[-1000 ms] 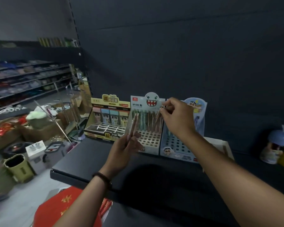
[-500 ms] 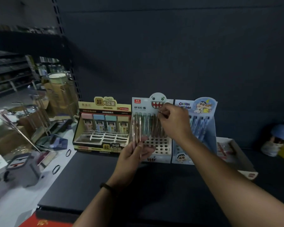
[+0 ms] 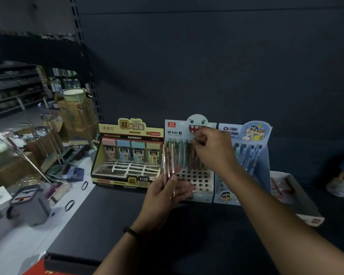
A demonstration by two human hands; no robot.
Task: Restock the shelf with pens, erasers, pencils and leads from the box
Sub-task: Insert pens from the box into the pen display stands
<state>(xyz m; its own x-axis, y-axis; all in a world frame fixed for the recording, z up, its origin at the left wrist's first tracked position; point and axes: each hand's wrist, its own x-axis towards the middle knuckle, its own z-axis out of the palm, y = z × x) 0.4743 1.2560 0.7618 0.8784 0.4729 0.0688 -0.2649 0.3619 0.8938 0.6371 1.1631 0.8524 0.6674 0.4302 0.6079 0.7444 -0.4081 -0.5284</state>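
R hand (image 3: 213, 149) seating a pencil (image 3: 193, 155) in monster display (image 3: 197, 181); L hand (image 3: 167, 192) holds spares (image 3: 168, 163).
R hand pinches the pencil by its top, long axis upright, tip aimed at the holed rack directly below (back rows full, front holes free). L hand grips the spares upright just left of the rack, nearer those holes. Lead display (image 3: 127, 155) alongside: four cases at back, front slots bare.
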